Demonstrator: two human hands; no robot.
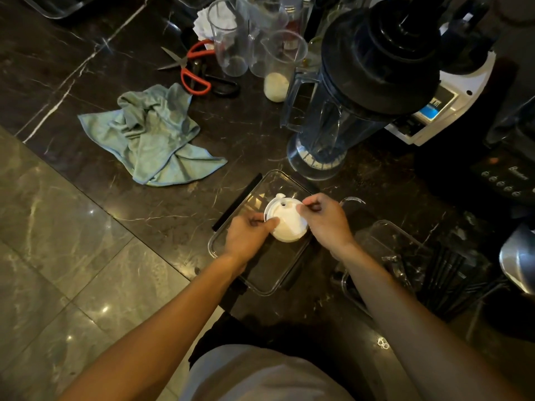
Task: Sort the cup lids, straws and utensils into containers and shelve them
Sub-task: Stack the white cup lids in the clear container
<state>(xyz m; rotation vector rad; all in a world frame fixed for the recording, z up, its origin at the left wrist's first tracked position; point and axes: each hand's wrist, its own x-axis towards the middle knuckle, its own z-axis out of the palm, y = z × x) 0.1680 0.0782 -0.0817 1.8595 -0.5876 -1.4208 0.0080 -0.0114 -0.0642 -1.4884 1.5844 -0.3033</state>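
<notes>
Both my left hand (249, 230) and right hand (324, 219) pinching the white lid stack (286, 224), gonna lower it flat into the clear container (262, 287) near the counter's front edge.

Open dark counter (86, 62) toward the far left corner, broken only by the crumpled green cloth (150, 134) and red-handled scissors (191, 68). Right side crowded: blender jug (347, 105) just behind the clear container (246, 273), black straws (451, 282) along the right edge.

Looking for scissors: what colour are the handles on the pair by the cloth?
Red-orange handles on the scissors, seen in the head view.
</notes>
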